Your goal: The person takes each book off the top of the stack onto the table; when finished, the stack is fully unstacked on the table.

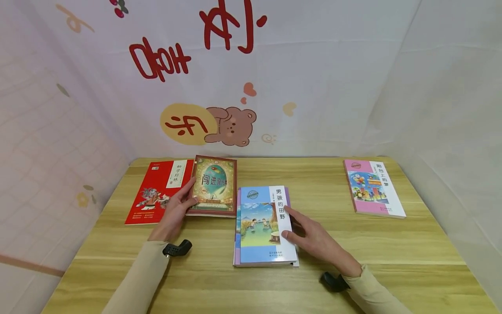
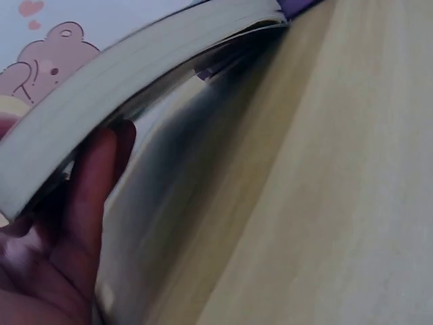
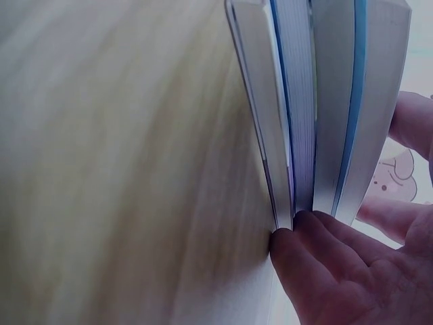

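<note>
My left hand (image 1: 175, 212) grips the left edge of a brown-bordered book (image 1: 215, 183) with a green illustrated cover, its thumb on the cover. In the left wrist view the page block (image 2: 122, 81) is tilted up off the table, with fingers beneath it. Partly under that book, a red book (image 1: 157, 196) lies at the left. My right hand (image 1: 319, 240) rests against the right side of a book stack topped by a blue-and-white book (image 1: 259, 226). In the right wrist view, fingertips (image 3: 287, 244) touch the side of the stack (image 3: 325, 115).
A pink-and-white book (image 1: 372, 187) lies alone near the right side of the wooden table (image 1: 204, 283). Behind the table hangs a white printed cloth (image 1: 333, 87) with a bear and red characters. Black wrist cameras (image 1: 177, 248) sit on both sleeves.
</note>
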Action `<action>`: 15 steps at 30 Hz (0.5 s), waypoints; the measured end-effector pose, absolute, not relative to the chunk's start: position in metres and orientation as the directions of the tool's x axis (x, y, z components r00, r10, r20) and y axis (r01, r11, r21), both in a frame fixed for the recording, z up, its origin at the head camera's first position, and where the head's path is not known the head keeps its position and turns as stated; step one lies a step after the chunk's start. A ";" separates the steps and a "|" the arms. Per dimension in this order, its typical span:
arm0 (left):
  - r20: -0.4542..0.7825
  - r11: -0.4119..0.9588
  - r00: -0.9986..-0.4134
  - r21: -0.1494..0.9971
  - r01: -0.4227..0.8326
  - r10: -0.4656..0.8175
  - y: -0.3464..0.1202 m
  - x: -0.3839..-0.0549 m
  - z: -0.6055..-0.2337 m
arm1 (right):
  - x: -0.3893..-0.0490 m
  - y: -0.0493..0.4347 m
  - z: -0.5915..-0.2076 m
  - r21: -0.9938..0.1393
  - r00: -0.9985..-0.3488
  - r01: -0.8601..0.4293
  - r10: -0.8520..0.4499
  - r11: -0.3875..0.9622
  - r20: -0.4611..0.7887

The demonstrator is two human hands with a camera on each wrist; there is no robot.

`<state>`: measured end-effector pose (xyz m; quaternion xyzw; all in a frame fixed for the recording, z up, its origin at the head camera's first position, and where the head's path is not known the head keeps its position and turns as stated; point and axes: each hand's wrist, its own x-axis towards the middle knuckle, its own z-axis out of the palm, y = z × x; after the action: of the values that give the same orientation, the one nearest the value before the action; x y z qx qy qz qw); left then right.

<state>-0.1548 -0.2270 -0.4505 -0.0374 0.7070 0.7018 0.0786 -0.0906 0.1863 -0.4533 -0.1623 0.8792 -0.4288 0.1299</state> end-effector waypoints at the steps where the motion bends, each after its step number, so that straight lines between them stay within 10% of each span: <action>1: -0.164 0.030 -0.985 0.986 -0.162 0.057 -0.227 -0.156 -0.452 | -0.091 0.186 -0.453 -0.796 -0.912 -0.173 -0.399 0.579 -0.092; 15: -0.147 0.402 -0.989 0.907 -0.125 0.024 -0.217 -0.160 -0.451 | -0.091 0.186 -0.451 -0.798 -0.910 -0.181 -0.406 0.575 -0.086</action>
<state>-0.1601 -0.2171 -0.4513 -0.0302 0.8344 0.5460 0.0683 -0.0913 0.1859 -0.4509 -0.1674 0.8776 -0.4297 0.1307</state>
